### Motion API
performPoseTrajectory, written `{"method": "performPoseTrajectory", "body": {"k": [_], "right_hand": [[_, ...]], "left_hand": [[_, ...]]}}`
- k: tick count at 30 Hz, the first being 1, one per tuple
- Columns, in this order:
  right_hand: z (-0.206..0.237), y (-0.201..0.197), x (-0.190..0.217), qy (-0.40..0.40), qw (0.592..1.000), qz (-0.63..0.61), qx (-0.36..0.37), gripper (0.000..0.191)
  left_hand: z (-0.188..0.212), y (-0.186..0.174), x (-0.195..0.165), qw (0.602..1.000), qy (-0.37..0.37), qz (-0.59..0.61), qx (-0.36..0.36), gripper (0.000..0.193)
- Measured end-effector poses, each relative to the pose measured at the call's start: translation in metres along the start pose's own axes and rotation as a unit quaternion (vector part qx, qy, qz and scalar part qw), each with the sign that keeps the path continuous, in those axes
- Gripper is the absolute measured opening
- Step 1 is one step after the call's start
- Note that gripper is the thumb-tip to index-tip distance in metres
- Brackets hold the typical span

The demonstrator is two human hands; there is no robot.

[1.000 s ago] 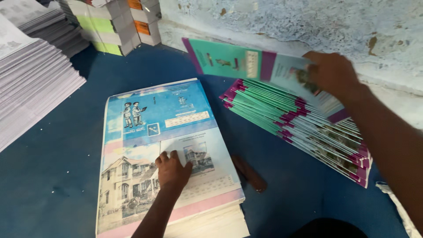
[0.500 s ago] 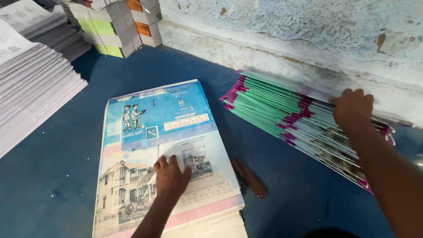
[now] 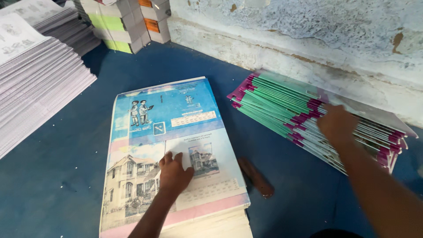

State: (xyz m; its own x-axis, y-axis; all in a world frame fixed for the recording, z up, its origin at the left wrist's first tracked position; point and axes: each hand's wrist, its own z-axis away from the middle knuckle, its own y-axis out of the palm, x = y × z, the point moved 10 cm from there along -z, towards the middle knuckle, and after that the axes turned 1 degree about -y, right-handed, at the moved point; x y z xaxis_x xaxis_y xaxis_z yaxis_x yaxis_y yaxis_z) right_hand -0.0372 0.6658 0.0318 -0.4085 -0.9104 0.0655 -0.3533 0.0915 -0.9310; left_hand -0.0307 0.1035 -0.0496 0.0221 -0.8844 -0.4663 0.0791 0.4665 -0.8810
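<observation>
On blue cover sheet (image 3: pixel 176 145), left hand (image 3: pixel 174 174) flat (grip open)

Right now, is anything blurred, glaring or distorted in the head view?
Head view: the right hand on the fanned green-and-magenta booklets is motion-blurred; the left hand on the blue-and-pink cover sheet stack is sharp; light even, no glare.

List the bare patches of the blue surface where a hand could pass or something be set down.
Widest bare blue surface: between the white sheet stack and the blue-cover pile under the left hand. Another patch borders the wall. Crowded: the gap toward the fanned green covers under the right hand holds a brown stick.
</observation>
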Motion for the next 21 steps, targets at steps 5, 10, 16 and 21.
{"method": "performPoseTrajectory", "body": {"k": [5, 10, 16, 21], "right_hand": [[0.042, 0.014, 0.11, -0.084, 0.968, -0.233, 0.035, 0.047], [0.116, 0.057, 0.203, -0.071, 0.92, -0.327, 0.203, 0.066], [0.185, 0.068, 0.264, -0.104, 0.906, -0.308, 0.272, 0.064], [0.201, 0.059, 0.276, -0.094, 0.901, -0.324, 0.273, 0.062]], "left_hand": [[0.009, -0.023, 0.025, 0.996, 0.082, 0.027, -0.011, 0.054], [0.038, -0.052, 0.071, 0.999, 0.022, -0.04, -0.016, 0.051], [0.063, -0.103, 0.137, 0.988, -0.096, -0.091, -0.079, 0.07], [0.081, -0.124, 0.194, 0.969, -0.202, 0.033, -0.136, 0.066]]}}
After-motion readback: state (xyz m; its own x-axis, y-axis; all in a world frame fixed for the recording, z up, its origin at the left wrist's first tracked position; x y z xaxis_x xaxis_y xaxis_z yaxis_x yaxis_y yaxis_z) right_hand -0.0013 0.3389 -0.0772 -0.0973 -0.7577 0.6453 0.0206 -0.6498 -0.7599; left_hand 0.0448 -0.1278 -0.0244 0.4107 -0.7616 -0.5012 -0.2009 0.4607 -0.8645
